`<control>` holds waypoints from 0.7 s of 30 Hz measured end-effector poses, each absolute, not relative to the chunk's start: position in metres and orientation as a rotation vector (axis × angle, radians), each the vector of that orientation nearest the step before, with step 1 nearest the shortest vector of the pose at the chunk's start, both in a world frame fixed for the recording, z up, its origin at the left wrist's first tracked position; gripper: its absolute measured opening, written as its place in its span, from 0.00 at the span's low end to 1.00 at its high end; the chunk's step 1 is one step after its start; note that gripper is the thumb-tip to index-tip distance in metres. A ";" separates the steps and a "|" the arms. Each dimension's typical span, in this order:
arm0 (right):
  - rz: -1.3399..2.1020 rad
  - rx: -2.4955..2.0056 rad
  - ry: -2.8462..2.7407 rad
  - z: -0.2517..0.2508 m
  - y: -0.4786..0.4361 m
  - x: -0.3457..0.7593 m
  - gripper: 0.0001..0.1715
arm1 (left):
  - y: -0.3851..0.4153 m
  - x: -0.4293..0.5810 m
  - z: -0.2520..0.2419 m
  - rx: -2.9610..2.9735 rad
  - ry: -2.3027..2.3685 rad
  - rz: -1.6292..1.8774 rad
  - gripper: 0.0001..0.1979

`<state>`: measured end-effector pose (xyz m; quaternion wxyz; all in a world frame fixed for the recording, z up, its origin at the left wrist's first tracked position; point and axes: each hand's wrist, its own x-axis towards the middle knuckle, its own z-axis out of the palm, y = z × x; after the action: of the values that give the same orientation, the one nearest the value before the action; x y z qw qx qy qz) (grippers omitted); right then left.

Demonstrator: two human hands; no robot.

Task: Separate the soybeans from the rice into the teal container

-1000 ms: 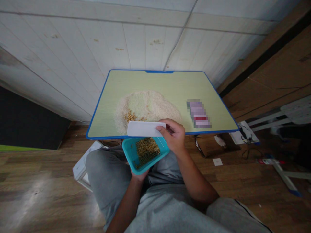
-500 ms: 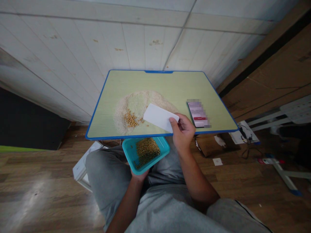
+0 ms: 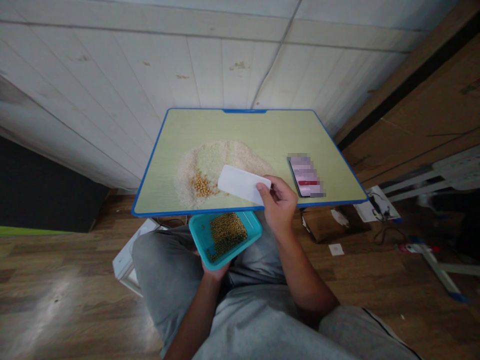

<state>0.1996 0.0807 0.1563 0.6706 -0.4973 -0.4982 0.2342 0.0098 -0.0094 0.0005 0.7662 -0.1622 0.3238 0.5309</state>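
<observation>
My right hand (image 3: 280,201) pinches one end of a flat white card (image 3: 243,184), thumb on top. The card is held over the front part of the table (image 3: 285,130), its far end close to a small heap of soybeans (image 3: 201,185). Pale grains that look like rice (image 3: 232,148) lie spread around and behind the beans. Below the table's front edge, my left hand (image 3: 215,271) supports a teal plastic tray (image 3: 195,239) from underneath, its fingers mostly hidden. Many yellow beans (image 3: 228,232) lie inside the tray, which sits above my lap.
A phone (image 3: 305,176) with a lit screen lies on the right side of the table. A white panelled wall (image 3: 150,65) stands behind it. To the right are large cardboard boxes (image 3: 420,115), and a brown carton (image 3: 330,227) is on the floor.
My right hand has moved slightly left with the white card, and the card's far end is nearer the soybean heap. The tray and my left hand have stayed put.
</observation>
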 end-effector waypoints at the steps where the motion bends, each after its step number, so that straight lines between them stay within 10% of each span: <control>1: 0.525 -1.126 -1.120 0.156 0.081 0.200 0.10 | -0.009 0.010 0.000 -0.352 0.687 1.147 0.34; 21: 0.577 -1.085 -1.204 0.159 0.081 0.197 0.09 | -0.013 0.003 -0.026 -0.301 0.501 1.112 0.32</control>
<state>0.1972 0.0811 0.1592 0.6522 -0.4779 -0.5306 0.2543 0.0032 -0.0130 -0.0256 0.8092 -0.1408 0.2345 0.5201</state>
